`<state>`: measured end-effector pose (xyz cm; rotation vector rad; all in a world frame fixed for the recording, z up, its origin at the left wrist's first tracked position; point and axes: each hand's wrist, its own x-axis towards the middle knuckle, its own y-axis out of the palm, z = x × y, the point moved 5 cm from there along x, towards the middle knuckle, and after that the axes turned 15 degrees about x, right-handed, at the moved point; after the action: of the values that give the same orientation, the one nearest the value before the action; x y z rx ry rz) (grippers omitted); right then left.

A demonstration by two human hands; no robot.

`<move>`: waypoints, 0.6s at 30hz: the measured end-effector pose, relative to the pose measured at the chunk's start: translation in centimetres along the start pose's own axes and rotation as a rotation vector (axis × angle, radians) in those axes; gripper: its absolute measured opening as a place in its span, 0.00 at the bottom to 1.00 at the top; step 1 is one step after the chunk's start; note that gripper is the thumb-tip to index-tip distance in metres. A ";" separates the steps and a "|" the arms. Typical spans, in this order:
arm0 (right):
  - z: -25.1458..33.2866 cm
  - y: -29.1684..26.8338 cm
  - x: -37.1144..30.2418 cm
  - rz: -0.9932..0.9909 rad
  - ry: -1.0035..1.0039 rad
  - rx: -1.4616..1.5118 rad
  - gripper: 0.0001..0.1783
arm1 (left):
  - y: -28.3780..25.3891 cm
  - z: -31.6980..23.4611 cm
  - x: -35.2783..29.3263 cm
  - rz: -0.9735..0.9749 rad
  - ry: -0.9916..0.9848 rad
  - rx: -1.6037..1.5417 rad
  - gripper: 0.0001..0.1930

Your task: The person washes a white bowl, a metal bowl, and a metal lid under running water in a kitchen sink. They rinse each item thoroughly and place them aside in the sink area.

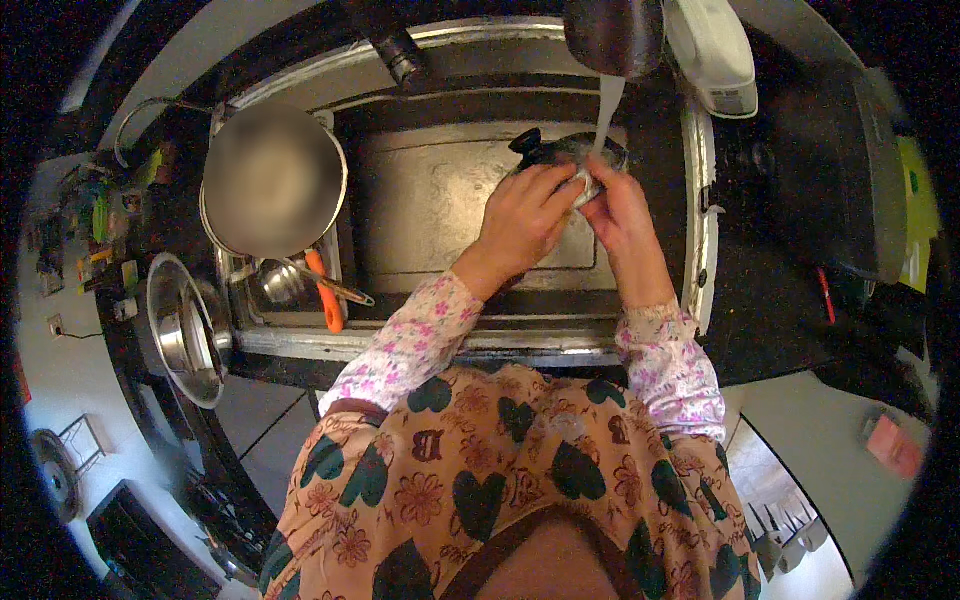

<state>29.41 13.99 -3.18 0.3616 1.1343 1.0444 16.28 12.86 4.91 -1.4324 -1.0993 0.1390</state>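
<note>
My left hand (pixel 530 215) and my right hand (pixel 622 205) meet over the right half of the sink (pixel 430 195). Between them is a dark, rounded piece with a black knob (pixel 525 141), which looks like a pot lid. The fingers of my left hand curl over its near side. Those of my right hand are bent inward around a small shiny, whitish bit (pixel 583 188) that I cannot make out. A stream of water (pixel 607 112) falls from a dark cylinder (pixel 613 38) onto the piece, just beyond my fingers.
A large round pot (pixel 206 222) with blurred contents stands at the sink's left end. An orange-handled utensil (pixel 327 300) and a metal ladle-like piece (pixel 282 283) lie below it. Farther left is a steel bowl (pixel 165 330). A white container (pixel 715 55) stands at the far right.
</note>
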 end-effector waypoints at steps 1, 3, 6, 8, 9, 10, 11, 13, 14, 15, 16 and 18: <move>0.2 -0.6 0.0 -0.010 0.000 -0.033 0.11 | 0.0 0.6 -0.4 -0.016 -0.123 -0.139 0.21; 0.4 -1.2 -0.7 -0.031 0.009 -0.099 0.14 | 0.2 2.7 -2.1 -0.046 -0.376 -0.413 0.19; 0.8 -1.3 -1.9 -0.062 -0.016 -0.292 0.15 | 1.6 6.7 -3.3 -0.082 -0.743 -0.456 0.22; 0.6 -1.2 -2.6 0.003 -0.025 -0.255 0.16 | 3.4 8.2 -3.2 -0.004 -0.858 -0.505 0.24; 0.6 -1.2 -2.8 0.039 -0.030 -0.239 0.17 | 4.8 8.7 -2.8 0.047 -0.811 -0.466 0.24; 0.6 -1.7 -3.2 0.071 -0.008 -0.316 0.17 | 6.1 8.9 -2.3 0.100 -0.765 -0.428 0.24; 0.7 -2.4 -3.5 0.103 0.014 -0.392 0.18 | 7.0 9.0 -2.2 0.153 -0.719 -0.390 0.24; 1.3 -3.6 -3.6 0.121 0.004 -0.429 0.18 | 6.1 7.7 -1.1 0.268 -0.751 -0.418 0.16; 1.5 -4.1 -3.5 0.117 -0.019 -0.394 0.18 | 5.7 6.8 -0.9 0.241 -0.704 -0.358 0.14; 1.8 -4.4 -3.6 0.104 -0.049 -0.355 0.18 | 5.6 5.7 -0.6 0.221 -0.649 -0.303 0.12; 2.4 -4.4 -3.8 0.041 -0.164 -0.342 0.18 | 5.2 4.9 -0.3 0.165 -0.599 -0.282 0.10; 3.6 -4.9 -3.2 -0.050 -0.340 -0.525 0.19 | 5.0 3.4 0.6 0.226 -0.531 -0.324 0.10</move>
<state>34.82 9.73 -3.31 0.0838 0.5351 1.1420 16.91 16.79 0.24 -1.8724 -1.4300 0.5474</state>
